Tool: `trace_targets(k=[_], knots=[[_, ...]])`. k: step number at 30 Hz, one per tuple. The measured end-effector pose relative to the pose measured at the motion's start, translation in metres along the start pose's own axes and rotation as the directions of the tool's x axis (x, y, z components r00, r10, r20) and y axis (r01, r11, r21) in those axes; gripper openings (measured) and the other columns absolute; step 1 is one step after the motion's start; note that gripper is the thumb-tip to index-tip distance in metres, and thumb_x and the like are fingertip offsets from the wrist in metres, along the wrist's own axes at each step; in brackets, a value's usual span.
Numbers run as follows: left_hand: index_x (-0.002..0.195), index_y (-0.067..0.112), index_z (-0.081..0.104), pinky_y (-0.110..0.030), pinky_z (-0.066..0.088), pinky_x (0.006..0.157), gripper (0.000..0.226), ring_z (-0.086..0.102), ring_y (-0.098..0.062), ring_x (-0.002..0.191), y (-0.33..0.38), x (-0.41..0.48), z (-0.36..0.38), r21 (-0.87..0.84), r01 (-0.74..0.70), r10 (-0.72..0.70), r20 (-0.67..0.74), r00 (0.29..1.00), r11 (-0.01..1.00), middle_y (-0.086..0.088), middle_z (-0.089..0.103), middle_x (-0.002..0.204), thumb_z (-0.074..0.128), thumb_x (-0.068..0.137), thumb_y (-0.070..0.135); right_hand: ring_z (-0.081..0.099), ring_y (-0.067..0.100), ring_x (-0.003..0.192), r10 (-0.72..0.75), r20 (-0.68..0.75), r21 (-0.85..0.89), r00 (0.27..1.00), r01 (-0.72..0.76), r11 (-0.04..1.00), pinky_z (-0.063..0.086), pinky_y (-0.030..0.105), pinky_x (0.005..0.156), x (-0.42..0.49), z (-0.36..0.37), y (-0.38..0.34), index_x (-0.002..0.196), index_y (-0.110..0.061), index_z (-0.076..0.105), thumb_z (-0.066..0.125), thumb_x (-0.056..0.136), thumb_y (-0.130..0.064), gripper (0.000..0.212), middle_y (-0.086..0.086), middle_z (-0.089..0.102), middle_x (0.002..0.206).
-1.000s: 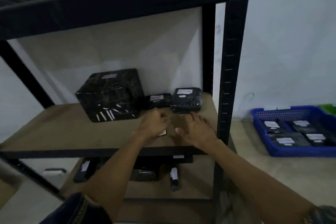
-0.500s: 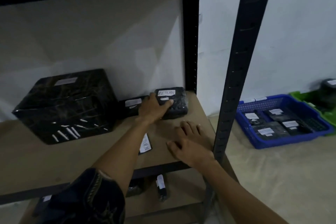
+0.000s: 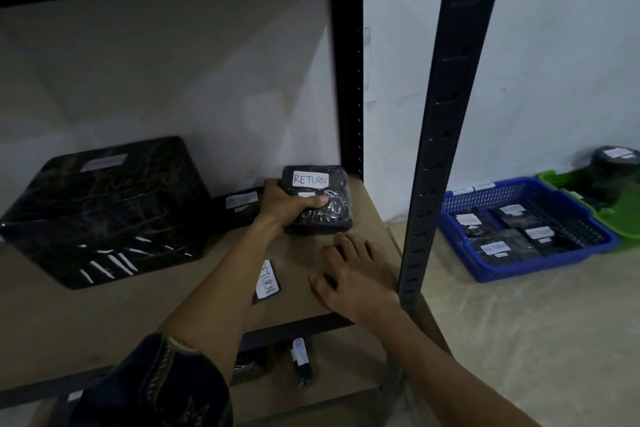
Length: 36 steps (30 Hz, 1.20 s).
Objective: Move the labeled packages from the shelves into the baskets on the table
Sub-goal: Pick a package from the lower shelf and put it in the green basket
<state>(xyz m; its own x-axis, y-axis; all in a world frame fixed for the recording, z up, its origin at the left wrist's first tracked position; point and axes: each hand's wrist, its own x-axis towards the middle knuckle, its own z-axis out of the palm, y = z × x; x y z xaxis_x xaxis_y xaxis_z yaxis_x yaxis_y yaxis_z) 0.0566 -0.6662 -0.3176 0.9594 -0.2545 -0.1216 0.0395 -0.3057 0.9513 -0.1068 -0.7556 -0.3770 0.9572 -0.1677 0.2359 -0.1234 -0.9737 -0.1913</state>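
Note:
My left hand grips a small black wrapped package with a white RETURN label, at the back right of the wooden shelf. My right hand lies flat and empty on the shelf near its front right corner, fingers spread. A flat black package with a RETURN label lies between my forearms. Another small labeled package sits behind my left hand, against the wall. A large black wrapped box stands at the left. The blue basket on the right holds several labeled packages.
A black metal upright stands just right of my right hand, between shelf and baskets. A green basket with a dark round package sits behind the blue one. More labeled packages lie on the lower shelf.
My left hand reached from the shelf's middle to the back and closed on the RETURN package, tipping it up slightly. My right hand stayed flat on the shelf. My view moved closer.

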Motion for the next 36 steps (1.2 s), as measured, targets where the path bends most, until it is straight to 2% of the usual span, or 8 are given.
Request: trace_targets(k=[2,5,10,17,20,29,33,36], knots=[[0.121,0.011,0.041,-0.018,0.048,0.073,0.085,0.06,-0.004,0.088,0.002,-0.01,0.001,-0.008,-0.08,0.079,-0.057,0.995,0.997,0.006,0.06,0.105,0.093,0.054,0.014,0.055,0.031,0.119,-0.006,-0.016,-0.003,1.0,0.006,1.0,0.041,0.049,0.101,0.0,0.001,0.001,0.111,-0.019,0.065,0.039,0.082,-0.06,0.056,0.011,0.061,0.124],[0.129,0.014,0.031,-0.015,0.047,0.075,0.093,0.057,-0.002,0.093,-0.001,-0.021,-0.001,-0.039,-0.205,0.2,-0.105,0.974,0.978,0.008,0.055,0.106,0.09,0.058,0.005,0.049,0.031,0.124,-0.033,-0.013,-0.011,0.999,0.033,0.999,0.036,0.048,0.104,0.0,0.002,0.002,0.116,-0.018,0.062,0.035,0.084,-0.06,0.059,0.011,0.057,0.13],[0.131,0.01,0.033,-0.008,0.05,0.078,0.089,0.057,0.01,0.09,-0.005,-0.03,-0.017,-0.054,-0.319,0.304,-0.184,0.935,0.946,0.016,0.054,0.107,0.087,0.061,-0.001,0.035,0.031,0.134,-0.073,0.038,-0.014,0.997,0.074,0.997,0.023,0.048,0.111,0.0,-0.001,0.003,0.127,-0.019,0.051,0.023,0.085,-0.061,0.065,0.01,0.045,0.14],[0.135,0.006,0.043,-0.013,0.052,0.082,0.083,0.063,-0.004,0.098,-0.006,-0.04,-0.038,-0.069,-0.333,0.315,-0.194,0.929,0.94,-0.003,0.064,0.118,0.085,0.064,0.0,0.028,0.028,0.136,-0.078,0.096,-0.015,0.992,0.08,0.997,0.016,0.045,0.114,-0.001,-0.006,0.002,0.131,-0.02,0.044,0.008,0.08,-0.063,0.075,0.007,0.038,0.142],[0.13,0.006,0.051,-0.024,0.056,0.086,0.076,0.067,-0.011,0.099,-0.008,-0.044,-0.048,-0.078,-0.332,0.311,-0.202,0.929,0.94,-0.005,0.068,0.114,0.087,0.063,0.005,0.037,0.029,0.128,-0.08,0.086,-0.031,0.993,0.083,0.996,0.021,0.044,0.111,-0.002,-0.008,-0.002,0.125,-0.018,0.049,0.011,0.082,-0.061,0.072,0.008,0.046,0.134],[0.123,0.011,0.054,-0.021,0.056,0.081,0.056,0.066,-0.006,0.094,-0.008,-0.072,-0.066,-0.097,-0.311,0.288,-0.198,0.937,0.945,0.004,0.068,0.104,0.079,0.073,0.003,0.039,0.029,0.129,-0.045,0.188,-0.02,0.981,0.049,0.999,0.019,0.047,0.114,-0.006,-0.023,-0.015,0.132,-0.013,0.043,0.037,0.095,-0.047,0.051,0.012,0.047,0.135],[0.122,0.015,0.054,-0.031,0.055,0.086,0.056,0.067,-0.012,0.099,-0.008,-0.092,-0.07,-0.102,-0.281,0.259,-0.189,0.947,0.954,0.002,0.069,0.107,0.079,0.074,0.004,0.048,0.031,0.122,-0.07,0.209,-0.061,0.975,0.084,0.995,0.031,0.044,0.107,-0.016,-0.036,-0.021,0.129,-0.011,0.044,0.042,0.094,-0.042,0.047,0.013,0.053,0.129],[0.129,0.013,0.051,-0.023,0.055,0.081,0.065,0.066,-0.011,0.099,-0.003,-0.113,-0.073,-0.085,-0.278,0.255,-0.218,0.942,0.957,0.001,0.069,0.109,0.08,0.071,0.002,0.052,0.032,0.118,-0.107,0.221,-0.062,0.969,0.124,0.99,0.039,0.041,0.098,-0.027,-0.048,-0.025,0.127,-0.012,0.046,0.046,0.092,-0.038,0.044,0.014,0.056,0.127]])
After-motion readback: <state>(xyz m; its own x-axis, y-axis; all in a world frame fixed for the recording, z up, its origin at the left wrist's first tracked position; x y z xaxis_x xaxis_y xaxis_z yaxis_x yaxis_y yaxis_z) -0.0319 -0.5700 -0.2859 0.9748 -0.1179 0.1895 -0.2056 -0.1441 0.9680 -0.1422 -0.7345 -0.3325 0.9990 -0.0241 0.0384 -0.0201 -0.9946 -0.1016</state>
